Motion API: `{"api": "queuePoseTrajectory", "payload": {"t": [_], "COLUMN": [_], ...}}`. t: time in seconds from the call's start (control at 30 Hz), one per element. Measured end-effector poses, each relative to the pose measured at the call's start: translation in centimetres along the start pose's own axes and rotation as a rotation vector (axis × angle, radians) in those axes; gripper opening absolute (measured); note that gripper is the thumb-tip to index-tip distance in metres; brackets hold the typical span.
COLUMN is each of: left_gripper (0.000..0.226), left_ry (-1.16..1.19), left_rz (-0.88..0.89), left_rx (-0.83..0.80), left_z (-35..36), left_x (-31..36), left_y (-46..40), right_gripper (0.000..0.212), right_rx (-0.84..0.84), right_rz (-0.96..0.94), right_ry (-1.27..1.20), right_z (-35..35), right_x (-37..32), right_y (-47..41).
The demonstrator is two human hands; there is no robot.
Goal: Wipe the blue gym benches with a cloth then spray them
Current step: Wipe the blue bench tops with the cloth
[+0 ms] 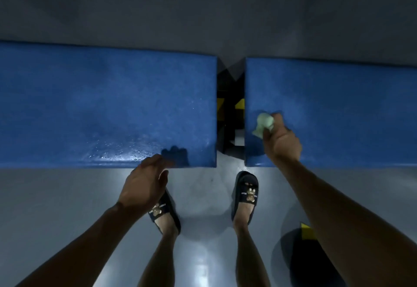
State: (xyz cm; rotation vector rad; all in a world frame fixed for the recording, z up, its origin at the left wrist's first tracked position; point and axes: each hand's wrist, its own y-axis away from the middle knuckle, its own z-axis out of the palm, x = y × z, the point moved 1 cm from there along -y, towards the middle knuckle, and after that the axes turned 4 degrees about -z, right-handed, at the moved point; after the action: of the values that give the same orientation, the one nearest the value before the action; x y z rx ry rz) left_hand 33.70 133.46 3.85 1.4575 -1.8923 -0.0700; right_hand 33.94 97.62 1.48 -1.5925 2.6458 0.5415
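Two long, flat-topped gym benches padded in blue vinyl stand end to end on a pale grey glossy floor (67, 207), with a narrow gap between their ends where black frame parts and yellow markings show. The left blue bench (101, 106) has small droplets shining along its near edge, and a hand-shaped shadow lies by its near right corner. The right blue bench (338, 106) looks duller, with no droplets that I can make out.

The person stands facing the gap, in black slide sandals (246, 190) with a small bear figure on each strap.

The right hand (282, 142) rests on the right bench near its near left corner, fingers curled tight around a crumpled pale green cloth (264, 124). The wad pokes out past the knuckles and presses on the blue surface just beside the bench's left end.

The left hand (144, 185) hangs just in front of the left bench's near edge, close to the near right corner, fingers loosely spread and holding nothing; whether the fingertips touch the edge I cannot tell.

A dark rounded object with a yellow patch (302, 252) sits on the floor at the lower right, partly hidden behind the right forearm.
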Motion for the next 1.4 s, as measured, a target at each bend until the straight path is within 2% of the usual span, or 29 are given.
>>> {"api": "queuePoseTrajectory", "payload": {"t": [0.03, 0.07, 0.13, 0.2, 0.3, 0.37, 0.43, 0.5, 0.57, 0.67, 0.77, 0.83, 0.9, 1.03, 1.1, 1.2, 1.27, 1.3, 1.33, 1.4], "left_gripper": [0.037, 0.038, 0.039, 0.042, 0.051, 0.058, 0.062, 0.064, 0.062, 0.064, 0.062, 0.064, 0.064, 0.060, 0.056, 0.053, 0.054, 0.054, 0.053, 0.051], "left_ry": [-0.027, -0.047, -0.073, -0.099, -0.165, -0.225, -0.264, -0.276, -0.282, -0.290, -0.290, -0.285, -0.290, -0.299, -0.303, -0.315, -0.320, -0.313, -0.308, -0.316], "left_rz": [0.015, 0.035, 0.106, 0.169, 0.149, 0.098, 0.055, 0.017, -0.018, -0.047, -0.018, -0.021, -0.031, -0.045, -0.036, -0.038, -0.049, -0.051, -0.047, -0.034], "left_rx": [0.005, 0.019, 0.067, 0.119, 0.138, 0.141, 0.143, 0.150, 0.163, 0.145, 0.124, 0.106, 0.102, 0.127, 0.145, 0.147, 0.146, 0.151, 0.157, 0.164], "left_z": [-0.3, -0.6, -1.1, -1.6, -2.1, -2.4, -2.7, -3.1, -3.5, -3.8, -3.7, -3.6, -3.4, -3.3, -3.3, -3.6, -3.9, -4.1, -4.3, -4.5], "left_x": [-1.0, -1.9, -3.5, -4.6, -5.9, -6.7, -7.4, -8.0, -8.7, -9.4, -9.8, -9.9, -9.9, -9.9, -9.9, -9.8, -9.7, -9.6, -9.6, -9.6], "left_y": [0.0, 0.0, 0.0, -0.2, -0.8, -1.1, -1.4, -1.5, -1.6, -1.6, -1.5, -1.6, -1.7, -1.8, -1.9, -2.1, -2.3, -2.4, -2.6, -2.7], "right_gripper": [0.039, 0.038, 0.034, 0.032, 0.030, 0.029, 0.028, 0.038, 0.052, 0.039, 0.026, 0.027, 0.029, 0.035, 0.036, 0.039, 0.041, 0.039, 0.036, 0.030], "right_rx": [0.001, 0.003, -0.069, -0.177, -0.235, -0.255, -0.196, -0.086, -0.024, -0.018, 0.141, 0.214, 0.234, 0.238, 0.203, 0.074, 0.027, 0.025, 0.034, 0.061], "right_rz": [0.065, 0.054, -0.108, -0.135, 0.138, 0.225, 0.262, 0.325, 0.402, 0.463, 0.347, 0.329, 0.325, 0.184, 0.042, -0.289, -0.492, -0.535, -0.506, -0.263], "right_ry": [-0.044, -0.071, -0.094, -0.103, -0.247, -0.396, -0.532, -0.596, -0.547, -0.391, -0.397, -0.427, -0.441, -0.438, -0.420, -0.261, -0.187, -0.160, -0.143, -0.188], "right_z": [0.4, 1.0, 2.8, 4.6, 6.8, 7.9, 8.7, 9.2, 9.6, 9.5, 9.2, 8.7, 8.3, 8.2, 8.6, 9.2, 9.1, 8.7, 8.3, 7.1], "right_x": [-0.8, -1.6, -3.0, -3.8, -4.7, -5.6, -6.7, -7.7, -8.2, -9.0, -10.1, -11.0, -11.8, -14.7, -17.6, -22.4, -22.5, -21.2, -19.1, -13.7], "right_y": [0.8, 2.0, 5.5, 8.7, 11.5, 12.4, 12.6, 12.3, 11.6, 10.9, 10.8, 10.7, 11.0, 12.2, 12.7, 13.1, 12.7, 12.0, 11.1, 8.8]}}
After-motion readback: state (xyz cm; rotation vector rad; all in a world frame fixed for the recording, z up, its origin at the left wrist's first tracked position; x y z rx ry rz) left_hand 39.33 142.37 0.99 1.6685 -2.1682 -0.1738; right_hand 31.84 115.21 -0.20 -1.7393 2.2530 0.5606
